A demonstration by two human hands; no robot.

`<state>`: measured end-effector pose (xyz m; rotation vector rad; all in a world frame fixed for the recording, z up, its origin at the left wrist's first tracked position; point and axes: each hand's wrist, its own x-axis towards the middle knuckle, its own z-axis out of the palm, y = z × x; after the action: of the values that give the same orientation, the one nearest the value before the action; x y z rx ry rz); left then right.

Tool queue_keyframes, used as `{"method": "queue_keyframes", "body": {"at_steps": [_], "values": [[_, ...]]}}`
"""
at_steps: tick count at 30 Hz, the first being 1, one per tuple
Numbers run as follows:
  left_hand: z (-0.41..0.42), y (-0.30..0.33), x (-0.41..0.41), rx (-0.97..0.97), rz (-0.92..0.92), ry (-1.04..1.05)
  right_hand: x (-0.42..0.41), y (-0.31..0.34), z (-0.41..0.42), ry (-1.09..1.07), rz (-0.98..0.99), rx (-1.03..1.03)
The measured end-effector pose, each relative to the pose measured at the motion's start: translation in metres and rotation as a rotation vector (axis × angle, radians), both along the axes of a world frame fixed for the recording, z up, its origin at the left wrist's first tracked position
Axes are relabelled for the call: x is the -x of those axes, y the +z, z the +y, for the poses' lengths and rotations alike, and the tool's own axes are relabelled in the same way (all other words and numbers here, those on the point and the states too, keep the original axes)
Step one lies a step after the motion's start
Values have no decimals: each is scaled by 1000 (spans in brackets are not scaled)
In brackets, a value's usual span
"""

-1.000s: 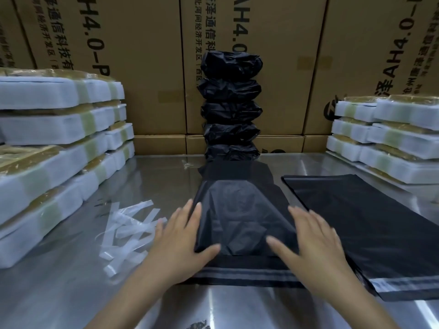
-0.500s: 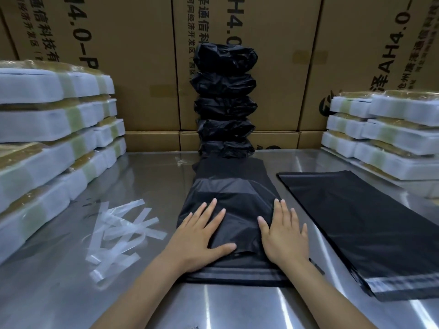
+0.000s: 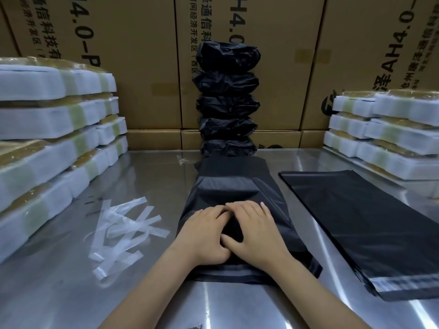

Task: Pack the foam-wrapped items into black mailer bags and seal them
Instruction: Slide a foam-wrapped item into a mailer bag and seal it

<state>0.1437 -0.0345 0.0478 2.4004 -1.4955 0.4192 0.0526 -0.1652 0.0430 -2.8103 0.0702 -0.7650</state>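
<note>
Tall printed cartons (image 3: 142,67) wall off the back of a steel bench (image 3: 59,293), with a row of low cartons at their foot. On the left we count four tiers of foam-wrapped items (image 3: 54,110), white foam banded with tape, running in rows toward the cartons; on the right, a smaller stack of foam-wrapped items (image 3: 389,129) rises three tiers, two rows deep. How many pieces each stack holds we cannot tell.

At the centre back we count five filled black mailer bags (image 3: 228,100) piled in one column against the cartons. Right of centre lies a flat pile of empty mailer bags (image 3: 356,222), grey seal strips at the near end; the number of sheets cannot be read.

Directly before us lies one mailer bag (image 3: 228,186), bulging over a blocky shape inside, its far end nearly touching the foot of the column, its near flap with the grey strip flat on the bench. We press both hands on its near half: the left hand (image 3: 204,236) and the right hand (image 3: 254,231) lie palm down with straight fingers, side by side, thumbs and fingertips meeting, gripping nothing.

Left of the bag, roughly eight clear peeled liner strips (image 3: 126,231) lie crisscrossed on the steel.
</note>
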Motion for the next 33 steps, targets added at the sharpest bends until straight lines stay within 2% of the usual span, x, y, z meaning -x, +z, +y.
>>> {"method": "queue_keyframes", "body": {"at_steps": [4,8,10,19,24,29,33], "values": [[8,-5,-11,-34,49,25,5,-3,-18,-70,89,-6],[23,-2,-21,-96,370,13,11,-5,-29,-114,161,-11],[29,-3,-25,-102,419,41,14,-3,-36,-135,163,-47],[25,-5,-34,32,290,175,21,2,-41,-113,199,-92],[24,-6,-35,113,304,178,13,0,-16,-64,152,51],[22,-2,-34,217,317,207,2,1,-20,-184,198,31],[22,-1,-31,236,294,241,1,1,-25,-272,120,24]]}}
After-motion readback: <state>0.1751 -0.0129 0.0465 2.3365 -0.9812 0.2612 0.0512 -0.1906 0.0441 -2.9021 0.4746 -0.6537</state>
